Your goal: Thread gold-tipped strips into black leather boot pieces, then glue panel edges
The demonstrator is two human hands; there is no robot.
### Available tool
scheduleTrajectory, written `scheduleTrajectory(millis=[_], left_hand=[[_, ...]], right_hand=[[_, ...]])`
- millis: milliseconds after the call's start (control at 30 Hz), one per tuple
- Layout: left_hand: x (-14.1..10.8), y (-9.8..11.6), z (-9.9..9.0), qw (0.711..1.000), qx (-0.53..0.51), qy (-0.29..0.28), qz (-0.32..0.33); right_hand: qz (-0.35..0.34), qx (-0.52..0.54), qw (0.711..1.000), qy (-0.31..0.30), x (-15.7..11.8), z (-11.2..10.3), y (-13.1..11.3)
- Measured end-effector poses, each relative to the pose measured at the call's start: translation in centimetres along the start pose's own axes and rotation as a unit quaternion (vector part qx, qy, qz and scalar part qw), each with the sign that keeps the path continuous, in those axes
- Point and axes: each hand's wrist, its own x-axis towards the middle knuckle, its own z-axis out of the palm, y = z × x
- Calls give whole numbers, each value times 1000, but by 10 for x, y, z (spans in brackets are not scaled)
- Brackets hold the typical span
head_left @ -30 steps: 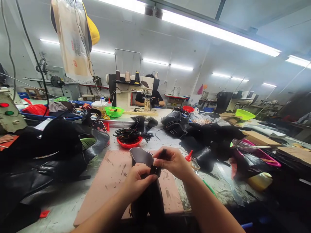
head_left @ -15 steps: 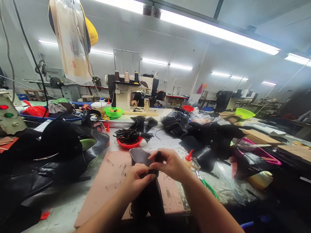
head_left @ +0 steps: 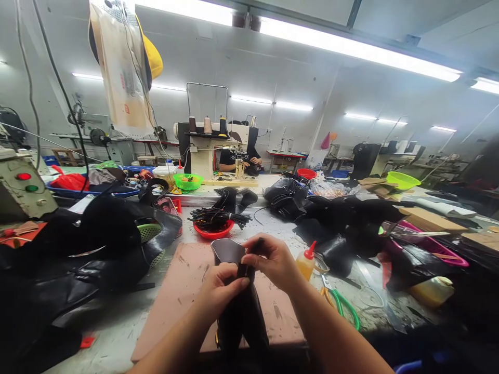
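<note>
Left hand (head_left: 219,286) and right hand (head_left: 276,262): fingers clamped on a black strip (head_left: 244,270); uneven pulling could twist it askew.

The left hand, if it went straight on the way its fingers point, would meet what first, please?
Past the small black piece it pinches, the left hand would probably meet the right hand, close beside it, though exact depth is unclear.
</note>
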Motion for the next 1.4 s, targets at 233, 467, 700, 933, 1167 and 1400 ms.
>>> scheduleTrajectory(millis=[233,467,700,933,1167,1400], left_hand=[[0,1,1,999,-44,9,-5],[-2,1,-5,996,-84,8,7],[-3,2,-10,997,-71,1,31],[-4,4,-11,999,3,-12,44],[-5,-7,-18,998,-4,-56,41],[-3,-3,-7,999,-45,7,27]], right_hand=[[-3,-40,999,-23,0,7,6],[-102,-47,984,-138,-10,-5,-10],[18,-110,981,-156,6,-12,-20],[-39,-260,951,-160,4,5,-24],[-116,-345,925,-106,-5,8,-22],[-117,-342,926,-107,-3,9,-22]])
